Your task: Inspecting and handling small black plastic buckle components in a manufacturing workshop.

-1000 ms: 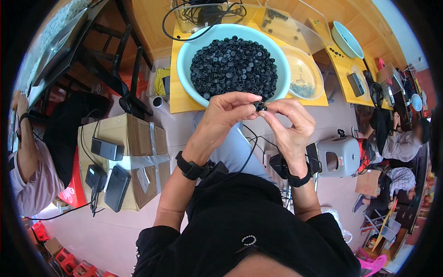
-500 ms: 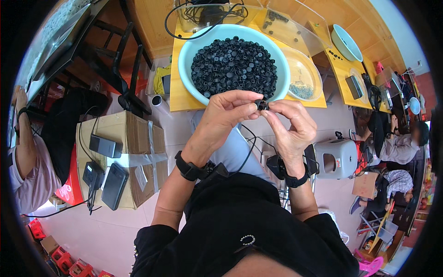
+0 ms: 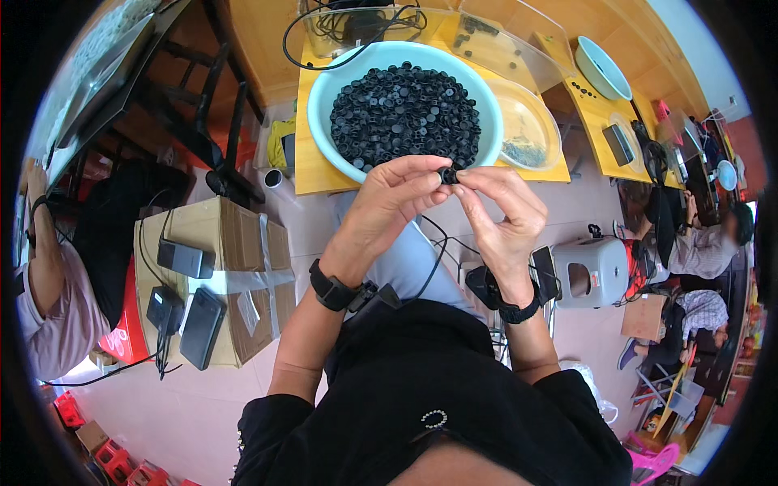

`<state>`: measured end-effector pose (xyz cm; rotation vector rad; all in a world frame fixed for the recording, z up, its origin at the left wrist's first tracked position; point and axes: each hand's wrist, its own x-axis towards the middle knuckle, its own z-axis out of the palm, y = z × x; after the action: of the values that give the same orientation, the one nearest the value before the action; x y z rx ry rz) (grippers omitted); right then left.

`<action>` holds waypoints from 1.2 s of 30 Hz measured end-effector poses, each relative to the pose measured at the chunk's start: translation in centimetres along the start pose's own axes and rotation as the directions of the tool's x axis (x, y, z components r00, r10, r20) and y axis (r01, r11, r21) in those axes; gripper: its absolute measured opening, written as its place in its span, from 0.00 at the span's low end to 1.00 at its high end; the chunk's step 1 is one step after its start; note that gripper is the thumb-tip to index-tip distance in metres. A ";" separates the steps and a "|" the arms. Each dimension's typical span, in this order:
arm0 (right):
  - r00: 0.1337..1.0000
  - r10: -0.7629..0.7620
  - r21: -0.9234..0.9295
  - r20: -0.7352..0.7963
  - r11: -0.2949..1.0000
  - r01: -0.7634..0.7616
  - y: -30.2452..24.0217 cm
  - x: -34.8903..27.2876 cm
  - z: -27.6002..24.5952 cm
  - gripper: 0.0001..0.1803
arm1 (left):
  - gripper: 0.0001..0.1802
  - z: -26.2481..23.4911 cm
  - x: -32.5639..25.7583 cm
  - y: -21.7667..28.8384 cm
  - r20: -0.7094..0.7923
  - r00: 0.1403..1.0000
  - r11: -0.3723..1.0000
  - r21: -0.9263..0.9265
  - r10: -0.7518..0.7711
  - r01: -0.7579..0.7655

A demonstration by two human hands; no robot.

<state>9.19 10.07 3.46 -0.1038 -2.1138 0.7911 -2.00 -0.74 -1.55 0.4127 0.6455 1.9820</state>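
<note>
Between my two hands I hold a small round black plastic part (image 3: 447,175), just in front of a basin's near rim. My left hand (image 3: 397,194) pinches it with thumb and index finger. From the other side my right hand (image 3: 504,209) grips it with thumb and fingertips, so much of the part is covered. Behind them a pale blue basin (image 3: 318,121) stands on a yellow table (image 3: 312,180), heaped with small black round parts (image 3: 405,113). Right of the basin lies a shallow clear tray (image 3: 545,109) with many tiny thin pieces in it.
A clear box with black cables (image 3: 365,28) and a clear lid (image 3: 510,44) with black parts stand at the back. At left, a cardboard box (image 3: 243,275) carries power banks (image 3: 203,328). A grey stool (image 3: 596,271) is at right. Other people sit at both sides.
Both hands have shifted slightly left with the black part. My right fingers lie a little differently over it, and the part looks turned. The whole view has moved a little.
</note>
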 end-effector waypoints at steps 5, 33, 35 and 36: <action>1.000 -0.001 0.020 0.002 1.000 0.001 -0.1 0.0 0.0 0.08 | 0.14 0.0 0.0 -0.1 0.001 1.000 1.000 -0.004 0.000 0.000; 0.941 0.325 0.327 0.091 0.883 -0.336 -0.1 -0.2 -0.3 0.09 | 0.15 2.0 -1.2 0.9 -0.031 0.971 0.915 0.343 0.238 -0.213; 0.938 0.336 0.330 0.090 0.878 -0.346 0.0 -0.3 -0.2 0.09 | 0.15 2.1 -1.2 1.0 -0.032 0.966 0.908 0.351 0.256 -0.229; 0.931 0.353 0.346 0.090 0.866 -0.362 0.0 -0.4 -0.2 0.09 | 0.15 2.1 -1.3 1.0 -0.031 0.964 0.896 0.377 0.264 -0.234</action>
<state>9.57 10.04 3.23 -0.2992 -1.9598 1.3947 -0.97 -1.67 0.74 0.6746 1.0736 2.1274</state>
